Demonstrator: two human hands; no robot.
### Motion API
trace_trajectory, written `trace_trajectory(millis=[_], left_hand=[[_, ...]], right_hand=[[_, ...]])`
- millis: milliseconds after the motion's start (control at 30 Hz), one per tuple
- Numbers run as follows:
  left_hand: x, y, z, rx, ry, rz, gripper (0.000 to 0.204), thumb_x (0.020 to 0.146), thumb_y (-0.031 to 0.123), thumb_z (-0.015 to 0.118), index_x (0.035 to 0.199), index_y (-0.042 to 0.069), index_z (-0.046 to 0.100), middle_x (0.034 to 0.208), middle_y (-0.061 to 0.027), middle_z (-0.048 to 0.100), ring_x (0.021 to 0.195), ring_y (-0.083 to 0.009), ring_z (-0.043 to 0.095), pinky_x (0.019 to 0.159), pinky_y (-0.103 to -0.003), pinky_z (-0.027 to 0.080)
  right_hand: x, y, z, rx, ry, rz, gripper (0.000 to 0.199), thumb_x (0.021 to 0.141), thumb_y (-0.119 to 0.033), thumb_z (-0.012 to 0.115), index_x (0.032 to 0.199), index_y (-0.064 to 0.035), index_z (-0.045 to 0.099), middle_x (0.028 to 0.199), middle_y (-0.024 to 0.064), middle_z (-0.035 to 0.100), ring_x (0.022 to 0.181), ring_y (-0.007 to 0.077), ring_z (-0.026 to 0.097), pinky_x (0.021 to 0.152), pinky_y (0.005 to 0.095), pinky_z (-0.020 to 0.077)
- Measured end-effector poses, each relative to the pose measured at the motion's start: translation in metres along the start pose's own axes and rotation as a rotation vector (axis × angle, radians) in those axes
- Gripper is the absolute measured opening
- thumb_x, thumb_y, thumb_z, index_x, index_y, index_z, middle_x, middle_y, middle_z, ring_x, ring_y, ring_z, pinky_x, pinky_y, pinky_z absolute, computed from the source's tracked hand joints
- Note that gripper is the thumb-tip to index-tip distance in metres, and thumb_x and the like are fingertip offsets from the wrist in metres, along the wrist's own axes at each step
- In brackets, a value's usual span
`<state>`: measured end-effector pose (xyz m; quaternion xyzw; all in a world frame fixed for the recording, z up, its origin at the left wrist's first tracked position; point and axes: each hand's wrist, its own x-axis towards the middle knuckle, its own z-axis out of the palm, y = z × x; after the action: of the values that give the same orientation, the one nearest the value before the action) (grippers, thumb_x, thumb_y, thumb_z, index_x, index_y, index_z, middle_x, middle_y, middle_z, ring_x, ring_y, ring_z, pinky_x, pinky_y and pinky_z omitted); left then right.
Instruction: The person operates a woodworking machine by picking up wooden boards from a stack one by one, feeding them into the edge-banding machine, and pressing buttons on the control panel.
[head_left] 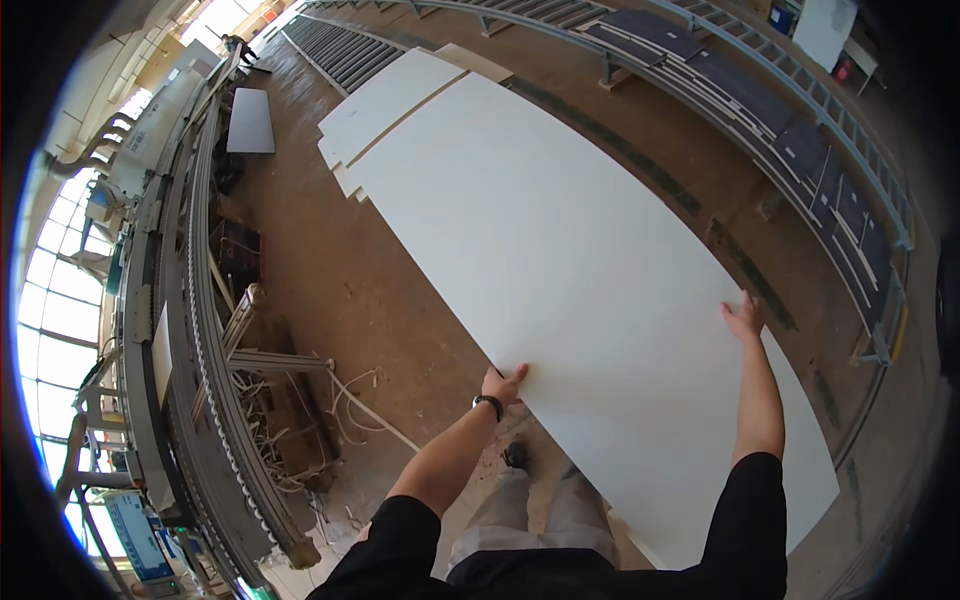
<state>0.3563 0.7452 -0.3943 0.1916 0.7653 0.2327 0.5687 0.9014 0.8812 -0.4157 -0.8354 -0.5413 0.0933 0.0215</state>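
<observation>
A large white panel (560, 250) stretches in front of me, from the lower right to the upper middle. My left hand (503, 384) grips its left long edge, with the thumb on the top face and the other fingers hidden beneath. At the right long edge, my right hand (743, 316) holds the panel, fingers around the rim and thumb on the face. Beyond its far end lie more white panels (385, 95), whose edges are staggered like a stack. What supports the panel from below is hidden.
On my left runs a long edge-processing machine (205, 300) with a chain track. Loose cables (270, 430) hang beside its metal frame. Roller conveyors (350, 50) stand ahead; dark panels (740, 110) lie on the right one. A person (238, 47) stands far off.
</observation>
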Motion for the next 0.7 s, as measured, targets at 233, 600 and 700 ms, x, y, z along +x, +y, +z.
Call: trace_trajectory(millis=[233,600,700], left_hand=[[-0.018,0.002,0.005,-0.044,-0.036,-0.04,0.05,0.087,0.031,0.07,0.118,-0.002,0.049,0.104,-0.0193,0.063,0.082,-0.0307,0.068,0.068,-0.04,0.059],[-0.092,-0.103,-0.013,-0.196,-0.057,-0.084,0.045,0.089,0.027,0.068,0.12,-0.001,0.052,0.107,-0.0182,0.063,0.086,-0.0308,0.066,0.071,-0.04,0.058],[-0.19,-0.103,-0.014,-0.319,-0.159,-0.148,0.045,0.087,0.026,0.07,0.117,-0.003,0.055,0.106,-0.0175,0.063,0.085,-0.0288,0.066,0.07,-0.037,0.058]], right_hand=[[-0.021,0.017,0.005,0.028,0.12,-0.064,0.068,0.074,-0.048,0.071,0.124,-0.0057,0.053,0.116,0.0143,0.053,0.099,0.0356,0.056,0.087,0.0452,0.0458],[-0.089,0.045,0.006,0.013,-0.018,-0.084,0.057,0.077,-0.042,0.07,0.116,-0.0038,0.056,0.116,0.0177,0.053,0.098,0.0373,0.056,0.087,0.0447,0.0473],[-0.104,0.074,0.008,0.085,-0.01,-0.096,0.042,0.085,-0.04,0.058,0.104,-0.0035,0.06,0.109,0.0187,0.057,0.098,0.0381,0.056,0.086,0.0447,0.0478]])
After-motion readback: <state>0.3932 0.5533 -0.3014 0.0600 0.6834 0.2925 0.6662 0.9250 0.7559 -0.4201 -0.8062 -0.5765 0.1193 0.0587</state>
